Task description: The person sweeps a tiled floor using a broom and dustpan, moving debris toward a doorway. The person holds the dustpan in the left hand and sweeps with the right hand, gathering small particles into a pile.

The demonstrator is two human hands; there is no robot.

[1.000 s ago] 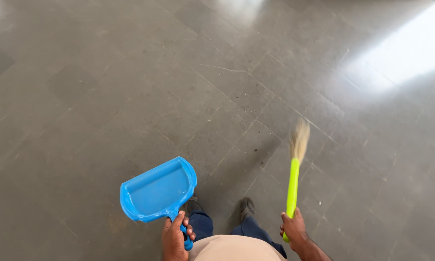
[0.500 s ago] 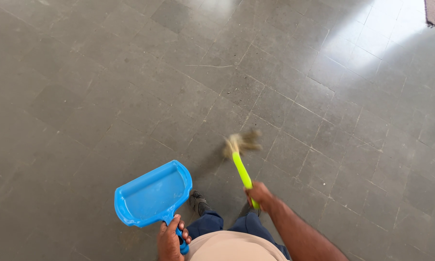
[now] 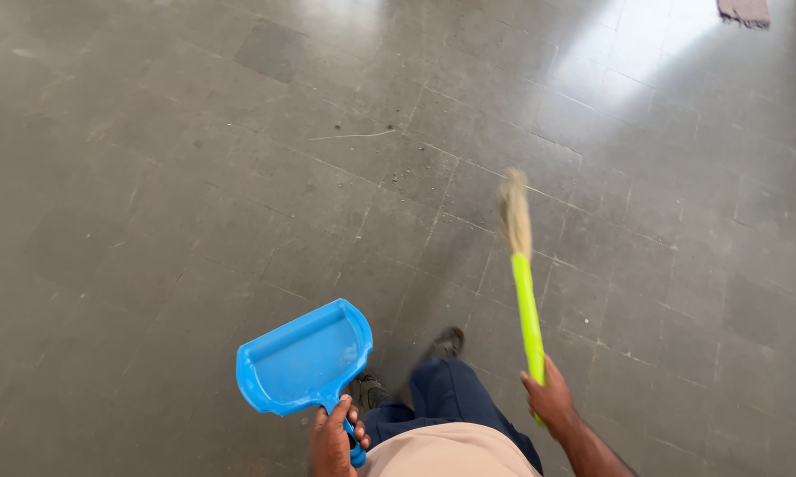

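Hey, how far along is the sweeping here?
Done: nothing collected that shows; the blue dustpan looks empty, held above the floor by the left hand. In hand: the right hand grips the green-handled broom, bristles pointing forward. Left: dark specks and a pale streak lie on the grey tiled floor ahead.

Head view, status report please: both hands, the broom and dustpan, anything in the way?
Left hand gripping blue dustpan handle. Right hand gripping broom by green handle, bristles forward over grey tiled floor. Scattered specks ahead; mat far off, nothing blocking.
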